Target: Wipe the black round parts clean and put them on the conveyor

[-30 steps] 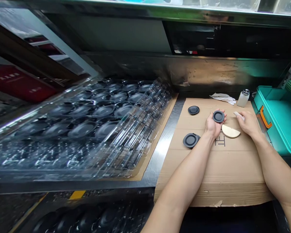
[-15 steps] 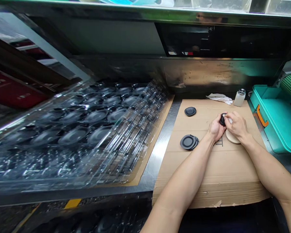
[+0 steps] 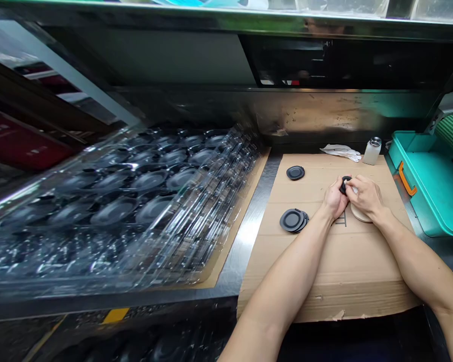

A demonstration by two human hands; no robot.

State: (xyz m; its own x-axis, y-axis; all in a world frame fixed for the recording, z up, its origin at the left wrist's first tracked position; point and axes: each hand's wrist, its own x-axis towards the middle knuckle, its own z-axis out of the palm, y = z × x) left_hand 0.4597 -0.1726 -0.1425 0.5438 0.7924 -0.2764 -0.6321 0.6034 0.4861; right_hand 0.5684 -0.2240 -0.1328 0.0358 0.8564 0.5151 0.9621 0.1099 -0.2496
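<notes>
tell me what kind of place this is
Probably a factory bench for assembly or inspection: stacked clear trays hold rows of identical black round parts, more lie on the cardboard, and the left hand and right hand meet on one held part.

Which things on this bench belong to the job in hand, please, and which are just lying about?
In hand: black disc, held by left hand and right hand; beige pad partly under the right.
Lying about: disc stack, lone disc, clear trays, white rag, small bottle, teal bin.
</notes>
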